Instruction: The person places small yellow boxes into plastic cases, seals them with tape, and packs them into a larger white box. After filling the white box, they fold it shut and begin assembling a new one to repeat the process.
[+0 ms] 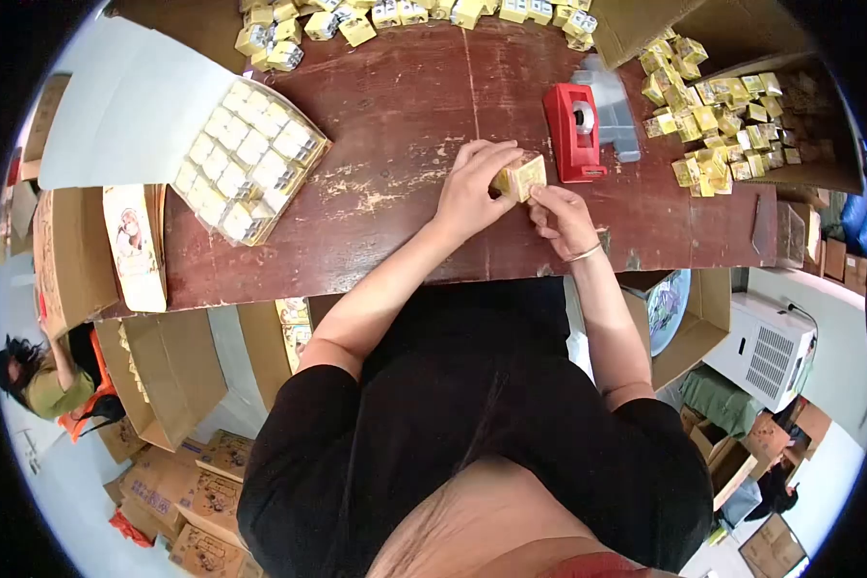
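While I look down through the head camera from my distance, I see that the left hand [474, 188] curls round a small yellow box [527, 179], with the thumb on its near side and the fingers bent over it; the right hand [565, 220] pinches the same box at its near right edge with thumb and forefinger, and its other fingers are folded toward the palm; what exactly lies between these two fingertips is too small for me to tell. The small yellow box is in front of the person, over the brown-red table [395, 125]; it is near to the red tape dispenser [564, 144], which stands to its right and carries a roll of tape [585, 118]; clear plastic pieces [620, 116] lie just beside the dispenser.

On the left part of the table I see an open tray [316, 152], filled with rows of small boxes [246, 159]; beside it are printed cartons [130, 246]. Along the far edge more yellow boxes [356, 29] lie loosely; at the right, an open carton [636, 29] has a heap of such boxes at its mouth; at the far left, another person [58, 390] wears a green top.
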A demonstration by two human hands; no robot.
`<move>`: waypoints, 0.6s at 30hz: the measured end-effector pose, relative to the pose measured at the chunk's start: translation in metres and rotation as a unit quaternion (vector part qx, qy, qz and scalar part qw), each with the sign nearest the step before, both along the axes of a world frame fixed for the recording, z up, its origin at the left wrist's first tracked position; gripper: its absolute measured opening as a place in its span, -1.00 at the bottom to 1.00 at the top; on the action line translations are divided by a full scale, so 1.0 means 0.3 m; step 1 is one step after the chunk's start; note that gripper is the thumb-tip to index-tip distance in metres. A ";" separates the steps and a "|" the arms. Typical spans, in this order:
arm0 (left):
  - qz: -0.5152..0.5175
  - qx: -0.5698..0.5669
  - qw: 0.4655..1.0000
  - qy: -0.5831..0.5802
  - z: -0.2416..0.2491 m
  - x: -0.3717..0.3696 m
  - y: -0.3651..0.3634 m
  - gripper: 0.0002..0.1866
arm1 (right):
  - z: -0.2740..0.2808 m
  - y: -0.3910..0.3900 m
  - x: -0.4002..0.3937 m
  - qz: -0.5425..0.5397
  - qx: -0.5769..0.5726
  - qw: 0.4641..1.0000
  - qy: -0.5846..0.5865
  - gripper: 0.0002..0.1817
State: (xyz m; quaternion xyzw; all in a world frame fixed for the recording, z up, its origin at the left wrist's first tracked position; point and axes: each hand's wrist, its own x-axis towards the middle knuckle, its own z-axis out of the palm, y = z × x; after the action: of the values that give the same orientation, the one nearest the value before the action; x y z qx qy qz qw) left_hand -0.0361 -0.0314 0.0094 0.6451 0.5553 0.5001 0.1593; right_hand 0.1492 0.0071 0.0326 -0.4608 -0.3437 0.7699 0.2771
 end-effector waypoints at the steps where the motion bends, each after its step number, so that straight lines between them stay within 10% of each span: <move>1: 0.005 0.000 1.000 -0.006 0.000 -0.015 -0.014 -0.40 | 0.004 0.009 -0.020 0.032 -0.019 0.999 -0.032 -0.77; 7: -0.061 -0.202 0.920 -0.329 0.045 -0.069 -0.136 -0.39 | -0.054 -0.006 -0.175 0.077 0.365 0.925 -0.068 -0.34; 9: -0.107 -0.219 0.752 -0.613 0.081 -0.118 -0.172 -0.37 | -0.022 -0.017 -0.228 0.145 0.583 0.764 -0.234 -0.35; 11: -0.053 -0.200 0.810 -0.549 0.110 -0.182 -0.213 -0.42 | 0.012 -0.041 -0.290 0.190 0.641 0.715 -0.206 -0.29; 14: -0.032 -0.142 0.898 -0.415 0.191 -0.292 -0.312 -0.43 | 0.025 -0.030 -0.352 0.357 0.176 0.915 0.073 -0.19; 16: -0.030 -0.148 0.954 -0.260 0.218 -0.365 -0.375 -0.32 | 0.048 -0.008 -0.409 0.399 -0.190 0.859 0.258 -0.20; 18: -0.005 -0.076 0.995 -0.058 0.210 -0.405 -0.424 -0.24 | 0.041 -0.022 -0.503 0.464 -0.211 0.842 0.175 -0.15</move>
State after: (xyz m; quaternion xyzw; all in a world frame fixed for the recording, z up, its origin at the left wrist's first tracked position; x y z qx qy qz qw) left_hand -0.1576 -0.1585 0.0725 0.6037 0.5781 0.4924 0.2427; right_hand -0.0018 0.0004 0.0450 -0.1519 -0.2926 0.9303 -0.1611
